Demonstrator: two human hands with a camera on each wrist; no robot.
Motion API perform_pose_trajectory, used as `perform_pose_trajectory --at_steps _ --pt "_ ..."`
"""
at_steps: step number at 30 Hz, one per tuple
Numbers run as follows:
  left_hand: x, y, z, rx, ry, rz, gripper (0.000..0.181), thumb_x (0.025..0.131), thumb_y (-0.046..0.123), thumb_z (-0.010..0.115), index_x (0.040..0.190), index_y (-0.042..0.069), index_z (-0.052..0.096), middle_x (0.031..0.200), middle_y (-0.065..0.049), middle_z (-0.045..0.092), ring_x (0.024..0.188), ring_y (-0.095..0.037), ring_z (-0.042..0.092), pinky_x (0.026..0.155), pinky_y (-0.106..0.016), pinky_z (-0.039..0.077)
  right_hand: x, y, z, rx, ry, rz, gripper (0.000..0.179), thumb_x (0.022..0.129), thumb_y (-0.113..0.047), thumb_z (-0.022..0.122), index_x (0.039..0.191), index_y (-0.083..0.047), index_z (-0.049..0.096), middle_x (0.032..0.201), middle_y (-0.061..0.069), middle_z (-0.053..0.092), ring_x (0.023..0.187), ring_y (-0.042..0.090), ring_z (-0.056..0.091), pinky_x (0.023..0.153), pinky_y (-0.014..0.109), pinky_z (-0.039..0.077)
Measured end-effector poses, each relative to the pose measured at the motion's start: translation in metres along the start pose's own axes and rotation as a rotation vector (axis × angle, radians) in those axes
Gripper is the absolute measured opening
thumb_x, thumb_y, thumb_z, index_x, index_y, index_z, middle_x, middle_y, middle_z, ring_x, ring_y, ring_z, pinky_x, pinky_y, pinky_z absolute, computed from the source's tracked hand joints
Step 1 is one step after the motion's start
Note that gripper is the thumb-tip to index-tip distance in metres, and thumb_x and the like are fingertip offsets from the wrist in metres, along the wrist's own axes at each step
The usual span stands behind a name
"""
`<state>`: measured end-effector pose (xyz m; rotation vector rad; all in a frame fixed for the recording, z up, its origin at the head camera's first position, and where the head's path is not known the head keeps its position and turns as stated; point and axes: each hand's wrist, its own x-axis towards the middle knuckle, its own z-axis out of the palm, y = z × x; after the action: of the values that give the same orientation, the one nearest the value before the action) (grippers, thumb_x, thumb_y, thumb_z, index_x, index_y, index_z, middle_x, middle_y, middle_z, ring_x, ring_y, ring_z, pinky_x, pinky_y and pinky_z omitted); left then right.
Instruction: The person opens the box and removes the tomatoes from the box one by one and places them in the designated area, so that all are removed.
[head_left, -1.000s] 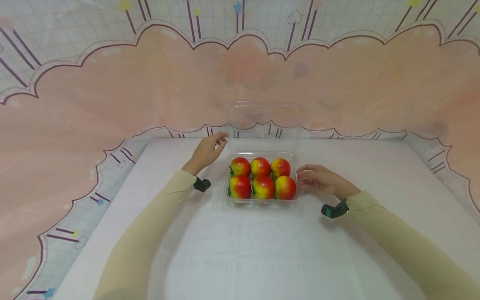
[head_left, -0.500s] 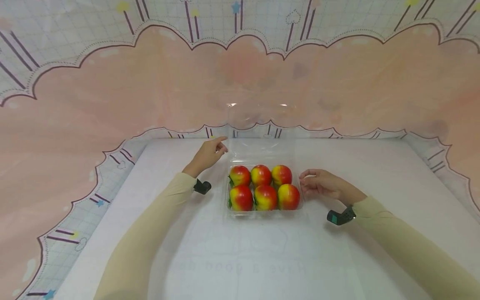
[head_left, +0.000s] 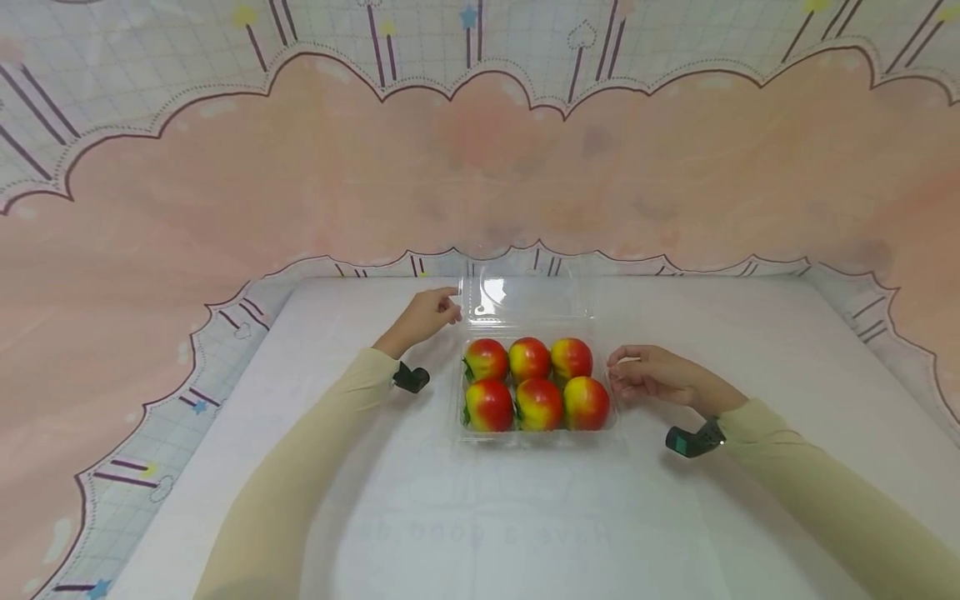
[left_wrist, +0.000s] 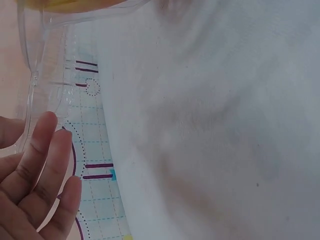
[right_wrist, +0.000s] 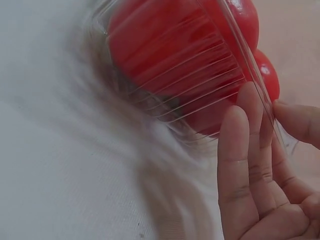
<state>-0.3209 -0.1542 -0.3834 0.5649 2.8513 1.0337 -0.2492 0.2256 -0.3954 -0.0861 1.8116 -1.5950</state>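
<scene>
A clear plastic fruit box (head_left: 540, 439) stands in mid-table in the head view. Several red-and-yellow fruits with green leaves, such as this front one (head_left: 489, 406), lie in it in two rows. Its transparent lid (head_left: 536, 298) is raised at the far side. My left hand (head_left: 420, 319) pinches the lid's left edge; in the left wrist view the edge runs between its fingers (left_wrist: 47, 160). My right hand (head_left: 663, 377) holds the right rim of the box. In the right wrist view its thumb (right_wrist: 300, 120) and fingers lie on either side of that rim.
The box rests on a white tabletop (head_left: 525, 517) with faint printed lettering. Behind it hangs a peach-coloured patterned cloth (head_left: 480, 167). A small dark camera sits on each wrist, the left one (head_left: 411, 377) and the right one (head_left: 695, 438).
The box with its fruits has shifted toward me and slightly right, my right hand moving with it. The lid now appears lower and shorter, and my left hand has come down a little.
</scene>
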Motion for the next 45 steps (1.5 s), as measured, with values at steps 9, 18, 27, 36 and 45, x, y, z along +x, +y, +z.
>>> perform_pose_trajectory --at_steps 9,18,27,36,45 --pt "-0.003 0.003 0.004 -0.019 -0.079 -0.046 0.042 0.097 0.013 0.049 0.135 -0.002 0.045 0.097 -0.017 0.069 0.089 -0.026 0.064 0.088 -0.039 0.053 -0.007 0.004 0.002 0.027 -0.059 -0.004 0.010 0.097 -0.012 0.048 0.105 -0.006 0.049 0.084 -0.003 0.064 0.075 0.010 0.061 0.076 0.018 0.055" --pt "0.000 -0.003 0.006 -0.015 -0.112 -0.049 0.039 0.097 0.015 0.048 0.131 -0.003 0.050 0.096 -0.018 0.070 0.089 -0.028 0.064 0.091 -0.041 0.051 -0.006 0.005 -0.001 0.018 -0.050 0.001 0.011 0.097 -0.014 0.049 0.106 -0.007 0.049 0.082 -0.004 0.064 0.074 0.010 0.061 0.075 0.018 0.055" --pt "0.000 -0.005 0.008 -0.050 -0.163 -0.057 0.039 0.097 0.015 0.044 0.130 -0.005 0.051 0.098 -0.020 0.069 0.092 -0.029 0.064 0.093 -0.041 0.049 -0.009 0.007 0.000 0.063 -0.074 -0.002 0.006 0.097 -0.011 0.048 0.101 -0.010 0.053 0.082 -0.003 0.065 0.074 0.011 0.061 0.076 0.018 0.056" --pt "-0.003 -0.007 0.009 -0.069 -0.180 -0.077 0.040 0.099 0.018 0.041 0.130 -0.005 0.050 0.102 -0.021 0.068 0.097 -0.030 0.062 0.101 -0.044 0.045 -0.010 0.002 0.002 0.049 -0.063 0.006 0.010 0.097 -0.013 0.048 0.105 -0.007 0.050 0.084 -0.002 0.065 0.076 0.011 0.061 0.077 0.019 0.056" --pt "0.004 -0.008 0.010 -0.073 -0.169 -0.108 0.039 0.100 0.019 0.040 0.131 -0.004 0.050 0.106 -0.021 0.067 0.096 -0.029 0.063 0.098 -0.042 0.048 -0.005 0.001 -0.003 0.051 -0.051 0.002 0.010 0.098 -0.013 0.046 0.106 -0.008 0.050 0.085 -0.003 0.064 0.077 0.011 0.061 0.078 0.018 0.055"
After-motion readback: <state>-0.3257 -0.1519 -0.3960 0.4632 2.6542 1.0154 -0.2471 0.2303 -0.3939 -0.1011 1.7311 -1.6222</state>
